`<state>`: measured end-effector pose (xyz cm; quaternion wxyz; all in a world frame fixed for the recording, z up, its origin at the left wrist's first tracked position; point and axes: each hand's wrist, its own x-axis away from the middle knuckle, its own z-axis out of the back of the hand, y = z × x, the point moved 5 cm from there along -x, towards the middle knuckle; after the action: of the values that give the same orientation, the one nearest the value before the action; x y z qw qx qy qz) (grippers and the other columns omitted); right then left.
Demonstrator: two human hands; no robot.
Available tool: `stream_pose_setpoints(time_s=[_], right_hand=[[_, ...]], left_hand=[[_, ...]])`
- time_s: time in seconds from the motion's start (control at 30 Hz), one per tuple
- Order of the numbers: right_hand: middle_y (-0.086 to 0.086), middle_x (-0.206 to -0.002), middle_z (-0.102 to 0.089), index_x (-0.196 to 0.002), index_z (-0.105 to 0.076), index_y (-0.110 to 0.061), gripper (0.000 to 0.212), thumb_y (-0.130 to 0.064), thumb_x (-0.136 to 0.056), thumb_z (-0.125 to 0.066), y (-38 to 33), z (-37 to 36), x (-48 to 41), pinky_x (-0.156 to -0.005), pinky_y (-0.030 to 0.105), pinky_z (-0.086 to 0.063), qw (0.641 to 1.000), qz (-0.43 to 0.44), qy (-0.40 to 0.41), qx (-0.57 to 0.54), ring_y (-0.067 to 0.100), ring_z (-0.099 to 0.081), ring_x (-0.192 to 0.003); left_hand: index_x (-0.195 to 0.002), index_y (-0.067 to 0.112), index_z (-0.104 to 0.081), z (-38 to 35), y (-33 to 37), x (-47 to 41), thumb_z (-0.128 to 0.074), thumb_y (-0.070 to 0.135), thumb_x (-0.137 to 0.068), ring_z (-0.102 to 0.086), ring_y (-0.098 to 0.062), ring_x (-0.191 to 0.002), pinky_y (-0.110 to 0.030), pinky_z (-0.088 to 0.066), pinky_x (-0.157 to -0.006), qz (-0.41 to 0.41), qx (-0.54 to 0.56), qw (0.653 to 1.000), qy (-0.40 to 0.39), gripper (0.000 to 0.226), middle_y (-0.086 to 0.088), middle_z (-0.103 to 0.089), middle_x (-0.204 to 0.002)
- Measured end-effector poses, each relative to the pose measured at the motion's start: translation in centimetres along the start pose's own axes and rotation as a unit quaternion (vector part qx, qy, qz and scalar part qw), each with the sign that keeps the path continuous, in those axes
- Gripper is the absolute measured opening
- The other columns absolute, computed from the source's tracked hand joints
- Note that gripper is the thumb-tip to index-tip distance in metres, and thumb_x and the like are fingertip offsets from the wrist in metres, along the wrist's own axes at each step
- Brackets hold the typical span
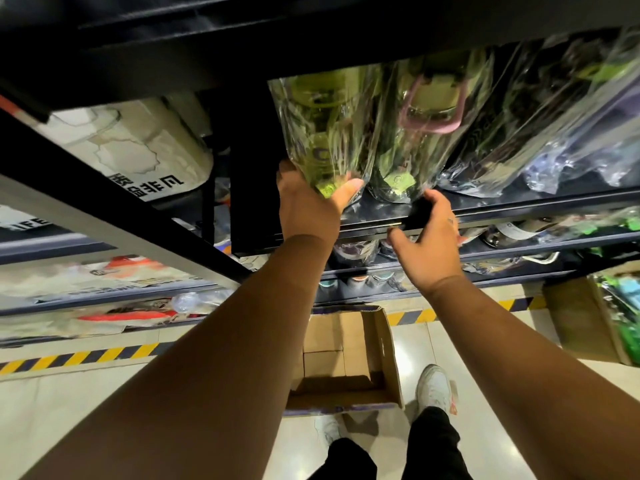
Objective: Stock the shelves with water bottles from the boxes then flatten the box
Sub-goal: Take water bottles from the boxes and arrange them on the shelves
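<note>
My left hand (308, 206) reaches up and grips the base of a green water bottle (325, 133) wrapped in clear plastic, thumb round its lower end. The bottle lies at the left end of the black shelf (540, 199). Beside it lies a second wrapped green bottle with a pink handle (422, 109). My right hand (429, 240) is at the shelf's front rail, fingertips touching that bottle's base and thumb under the rail. On the floor below stands an open cardboard box (384, 344); I see only bare cardboard inside.
More wrapped bottles (554, 140) fill the shelf to the right, and lower shelves hold further goods. A second cardboard box (571, 320) with green wrapped items stands at the right. A black shelf post (114, 199) slants across the left. My feet are beside the box.
</note>
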<state>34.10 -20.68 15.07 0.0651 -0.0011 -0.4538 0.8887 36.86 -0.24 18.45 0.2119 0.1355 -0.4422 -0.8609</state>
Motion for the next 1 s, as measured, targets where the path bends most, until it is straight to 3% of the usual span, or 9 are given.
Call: stream_pose_setpoints(time_s=[0.07,0.13,0.33,0.43,0.5,0.67,0.73,0.9,1.0], right_hand=[[0.012,-0.143,-0.044,-0.146,-0.035,-0.009,0.074,-0.013,-0.082,-0.071,-0.1,0.0,0.0,-0.106,0.025,-0.023,1.0,-0.002,-0.009,0.007,0.028,-0.031,-0.138],[0.013,-0.144,-0.043,-0.147,-0.033,-0.008,0.076,-0.013,-0.082,-0.072,-0.3,0.1,0.0,-0.111,0.031,-0.025,1.0,0.001,-0.019,0.017,0.03,-0.031,-0.139],[0.005,-0.155,-0.034,-0.155,-0.019,-0.018,0.091,-0.017,-0.083,-0.073,-0.6,1.1,0.0,-0.119,0.042,-0.027,0.998,-0.026,-0.06,-0.025,0.022,-0.03,-0.144],[0.005,-0.159,-0.029,-0.157,-0.015,-0.022,0.094,-0.023,-0.083,-0.073,-0.9,3.1,1.5,-0.116,0.05,-0.029,0.997,-0.03,-0.051,0.047,0.027,-0.03,-0.144],[0.004,-0.162,-0.02,-0.157,-0.012,-0.027,0.092,-0.033,-0.085,-0.07,-1.3,4.9,3.1,-0.114,0.055,-0.028,0.984,-0.043,-0.063,0.163,0.034,-0.026,-0.144],[0.001,-0.165,0.0,-0.156,-0.005,-0.035,0.087,-0.049,-0.09,-0.059,-2.9,11.5,8.4,-0.118,0.055,-0.013,0.946,-0.085,-0.044,0.311,0.035,-0.007,-0.149],[0.001,-0.165,0.004,-0.156,-0.005,-0.036,0.084,-0.053,-0.091,-0.055,-3.4,14.7,10.7,-0.118,0.056,-0.01,0.934,-0.087,-0.022,0.347,0.032,-0.002,-0.15],[0.0,-0.165,0.009,-0.156,-0.009,-0.036,0.079,-0.059,-0.092,-0.05,-4.1,22.7,15.3,-0.117,0.056,-0.006,0.924,-0.092,0.023,0.37,0.029,0.005,-0.151],[0.001,-0.166,0.003,-0.155,-0.015,-0.035,0.078,-0.058,-0.09,-0.053,-3.7,27.6,17.2,-0.117,0.056,-0.005,0.925,-0.082,0.05,0.369,0.03,0.001,-0.151]], left_hand=[[-0.128,0.009,-0.058,-0.1,0.4,-0.1,-0.081,0.066,-0.065,-0.059,-0.02,-0.121,-0.016,-0.038,-0.101,0.007,-0.061,0.998,0.0,0.089,-0.005,-0.063,-0.127],[-0.134,0.009,-0.054,-0.1,1.3,-0.1,-0.072,0.076,-0.065,-0.057,-0.023,-0.123,-0.02,-0.038,-0.101,0.0,-0.121,0.993,0.003,0.097,-0.006,-0.062,-0.131],[-0.127,0.007,-0.055,0.3,0.8,0.7,-0.083,0.051,-0.074,-0.06,-0.022,-0.113,-0.008,-0.024,-0.079,0.063,-0.112,0.987,-0.095,0.075,-0.006,-0.063,-0.123],[-0.149,0.015,-0.031,1.9,-0.8,2.0,-0.09,0.04,-0.069,-0.048,-0.022,-0.13,-0.019,-0.035,-0.105,0.063,-0.093,0.981,-0.161,0.103,-0.005,-0.048,-0.144],[-0.155,0.02,-0.022,3.5,-1.4,3.6,-0.09,0.043,-0.066,-0.043,-0.026,-0.137,-0.039,-0.036,-0.116,0.03,-0.14,0.974,-0.178,0.114,-0.006,-0.044,-0.15],[-0.156,0.015,-0.025,5.3,1.4,11.2,-0.072,0.055,-0.081,-0.025,-0.032,-0.147,-0.042,-0.018,-0.123,-0.135,-0.316,0.911,-0.228,0.097,-0.015,-0.031,-0.159],[-0.158,0.02,-0.019,4.9,4.0,14.2,-0.066,0.06,-0.084,-0.013,-0.03,-0.152,-0.042,-0.01,-0.125,-0.173,-0.32,0.894,-0.262,0.096,-0.009,-0.02,-0.164],[-0.157,0.024,-0.022,3.4,13.0,20.7,-0.061,0.067,-0.084,-0.009,-0.028,-0.154,-0.044,-0.008,-0.125,-0.269,-0.272,0.879,-0.284,0.094,-0.005,-0.017,-0.166],[-0.15,0.023,-0.033,2.0,18.6,24.2,-0.048,0.07,-0.083,-0.025,-0.032,-0.15,-0.051,-0.022,-0.122,-0.334,-0.238,0.872,-0.267,0.083,-0.009,-0.034,-0.159]])
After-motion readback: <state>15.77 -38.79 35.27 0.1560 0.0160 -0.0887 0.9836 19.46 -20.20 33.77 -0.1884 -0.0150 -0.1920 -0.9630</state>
